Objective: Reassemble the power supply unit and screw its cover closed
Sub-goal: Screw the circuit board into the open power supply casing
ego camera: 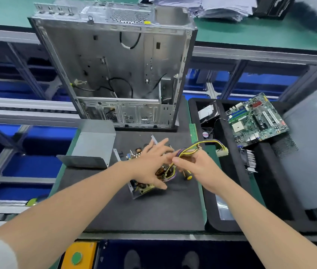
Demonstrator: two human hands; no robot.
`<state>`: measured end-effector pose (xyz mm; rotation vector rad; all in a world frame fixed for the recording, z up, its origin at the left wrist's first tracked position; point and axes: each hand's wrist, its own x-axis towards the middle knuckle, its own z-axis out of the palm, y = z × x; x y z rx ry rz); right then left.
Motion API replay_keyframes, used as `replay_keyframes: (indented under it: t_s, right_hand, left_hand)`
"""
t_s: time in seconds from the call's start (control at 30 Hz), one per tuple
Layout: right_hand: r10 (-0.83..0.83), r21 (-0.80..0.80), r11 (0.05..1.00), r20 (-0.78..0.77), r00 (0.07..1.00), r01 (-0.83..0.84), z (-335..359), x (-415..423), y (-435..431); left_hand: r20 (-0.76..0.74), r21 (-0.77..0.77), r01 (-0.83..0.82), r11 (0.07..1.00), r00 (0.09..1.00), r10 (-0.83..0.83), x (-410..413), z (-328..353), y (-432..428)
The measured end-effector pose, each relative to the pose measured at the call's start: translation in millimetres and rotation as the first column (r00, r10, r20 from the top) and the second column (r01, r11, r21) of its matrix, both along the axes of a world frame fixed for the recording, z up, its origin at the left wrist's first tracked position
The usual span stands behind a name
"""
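Note:
The open power supply base, a metal tray with a circuit board and copper coils, lies on the dark mat. My left hand rests over it with its fingers spread and straight. My right hand pinches the yellow and purple cable bundle, which ends in a white connector. The grey metal cover stands to the left of the base. A yellow-handled screwdriver lies under my right hand, partly hidden.
An empty computer case stands upright behind the mat. A black tray on the right holds a green motherboard, a hard drive and a heatsink. A grey panel leans at far right.

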<state>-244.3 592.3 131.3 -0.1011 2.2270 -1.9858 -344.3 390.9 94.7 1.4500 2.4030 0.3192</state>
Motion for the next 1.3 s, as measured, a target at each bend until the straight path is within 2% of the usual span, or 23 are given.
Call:
replay_keyframes:
  t_s: [0.13, 0.3, 0.37, 0.6, 0.77, 0.9, 1.03, 1.17, 1.23, 1.3]
  right_hand:
    - [-0.127, -0.013, 0.992, 0.102, 0.987, 0.129, 10, -7, -17]
    - [-0.039, 0.028, 0.999, 0.122, 0.992, 0.036, 18, 2, -17]
    - [-0.049, 0.034, 0.998, 0.122, 0.991, 0.045, 17, 8, -11]
    - [-0.184, -0.087, 0.974, 0.241, 0.953, 0.21, -6, 28, 22]
    - [-0.288, -0.182, 0.92, 0.288, 0.913, 0.347, -11, 4, 21]
    - [-0.34, -0.198, 0.888, 0.329, 0.881, 0.416, -12, -22, 12]
    - [-0.39, -0.129, 0.877, 0.371, 0.843, 0.463, -14, -38, 6]
    - [-0.461, 0.007, 0.873, 0.338, 0.82, 0.488, -18, -47, -1]
    - [-0.454, 0.067, 0.887, 0.303, 0.838, 0.457, -19, -49, -4]
    - [-0.373, 0.076, 0.926, 0.325, 0.869, 0.369, -17, -49, -5]
  left_hand:
    - [-0.001, 0.032, 0.011, 0.999, 1.0, -0.011, -3, 1, -2]
    - [-0.069, 0.103, -0.021, 0.994, 0.997, 0.028, 6, -2, -3]
    - [-0.107, 0.114, -0.034, 0.993, 0.993, 0.046, 7, -3, -2]
    - [-0.18, 0.145, -0.059, 0.988, 0.98, 0.085, 11, -4, -1]
    - [-0.234, 0.118, -0.084, 0.989, 0.966, 0.11, 17, -3, 4]
    - [-0.218, 0.168, -0.116, 0.979, 0.964, 0.152, 21, -1, 7]
    - [-0.184, 0.209, -0.13, 0.969, 0.968, 0.17, 24, 1, 9]
    - [-0.082, 0.151, -0.155, 0.976, 0.982, 0.168, 21, 8, 9]
    - [-0.089, 0.149, -0.157, 0.976, 0.981, 0.172, 21, 10, 9]
    - [-0.09, 0.162, -0.163, 0.973, 0.98, 0.18, 23, 11, 10]
